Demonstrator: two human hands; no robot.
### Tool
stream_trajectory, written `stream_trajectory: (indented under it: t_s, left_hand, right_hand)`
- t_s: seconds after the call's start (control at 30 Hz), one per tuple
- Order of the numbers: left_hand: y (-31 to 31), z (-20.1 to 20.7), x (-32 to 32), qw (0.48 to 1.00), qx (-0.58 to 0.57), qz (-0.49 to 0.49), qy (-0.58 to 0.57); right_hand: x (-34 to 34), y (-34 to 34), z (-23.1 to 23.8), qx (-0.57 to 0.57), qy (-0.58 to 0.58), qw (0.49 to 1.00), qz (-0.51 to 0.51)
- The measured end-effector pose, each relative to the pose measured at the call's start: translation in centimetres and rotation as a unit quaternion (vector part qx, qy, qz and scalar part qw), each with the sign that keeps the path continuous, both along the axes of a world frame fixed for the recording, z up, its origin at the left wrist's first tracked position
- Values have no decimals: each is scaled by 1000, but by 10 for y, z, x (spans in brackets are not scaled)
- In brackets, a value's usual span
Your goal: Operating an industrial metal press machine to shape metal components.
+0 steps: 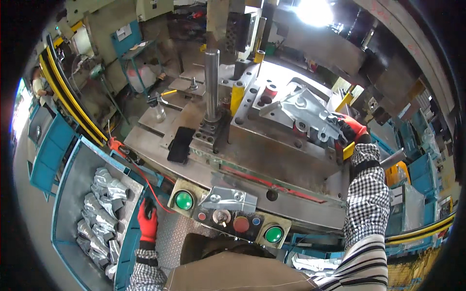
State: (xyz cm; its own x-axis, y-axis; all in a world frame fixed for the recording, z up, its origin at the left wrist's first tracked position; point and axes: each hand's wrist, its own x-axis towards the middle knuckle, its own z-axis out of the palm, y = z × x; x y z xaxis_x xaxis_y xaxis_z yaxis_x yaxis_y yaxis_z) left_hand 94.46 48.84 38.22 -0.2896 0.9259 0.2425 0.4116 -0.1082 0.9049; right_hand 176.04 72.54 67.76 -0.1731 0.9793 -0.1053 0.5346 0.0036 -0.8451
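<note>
The red-gloved right hand [353, 127] grips a bent silver sheet-metal part [302, 105] on a grey steel die [272, 145], the red-gloved left hand [148, 222], finger state unclear, hangs beside a blue-walled bin [129, 245], and red scrawl marks a grey overhead beam [412, 41].

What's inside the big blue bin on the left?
The blue bin has a pile of bent, silvery metal pieces in it, with some grey inner surface showing. Whatever lies beneath the top pieces is covered, so I can't count them all.
</note>
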Motion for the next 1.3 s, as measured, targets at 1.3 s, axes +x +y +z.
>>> stream_trajectory:
  t_s: [1.3]
  left_hand:
    - [94, -107, 34, 918, -250, -213, -221]
  right_hand:
    - [-235, -413, -393, -15, 150, 908, -390]
